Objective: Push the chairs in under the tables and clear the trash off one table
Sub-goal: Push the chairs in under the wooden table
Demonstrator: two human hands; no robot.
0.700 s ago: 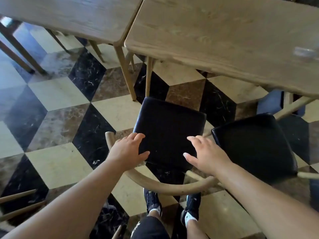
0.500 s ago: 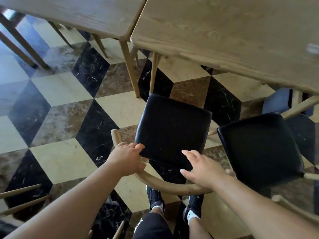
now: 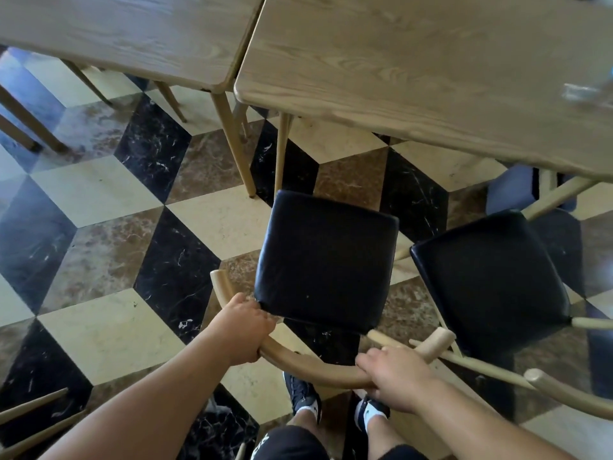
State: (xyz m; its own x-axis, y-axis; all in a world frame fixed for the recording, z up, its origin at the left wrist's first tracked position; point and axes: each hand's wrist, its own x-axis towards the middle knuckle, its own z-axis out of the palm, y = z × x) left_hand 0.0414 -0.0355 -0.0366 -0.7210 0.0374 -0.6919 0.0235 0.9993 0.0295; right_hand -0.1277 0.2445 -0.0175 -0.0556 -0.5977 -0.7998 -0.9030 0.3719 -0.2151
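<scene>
A wooden chair with a black padded seat (image 3: 326, 260) stands in front of me, its front edge just short of the right-hand wooden table (image 3: 414, 71). My left hand (image 3: 243, 327) grips the left part of its curved wooden backrest (image 3: 315, 370). My right hand (image 3: 396, 376) grips the right part of the same rail. A second black-seated chair (image 3: 491, 280) stands close on the right, partly under the table. A blurred clear item (image 3: 583, 91) lies on the table at the right edge.
Another wooden table (image 3: 132, 34) joins the first on the left, their legs meeting near the chair's front left. The floor is marble tile in black, cream and brown. Wooden chair legs (image 3: 30, 423) show at the lower left. My feet are right behind the chair.
Both hands came down from above the seat and closed around the backrest rail. The view has shifted slightly toward the tables.
</scene>
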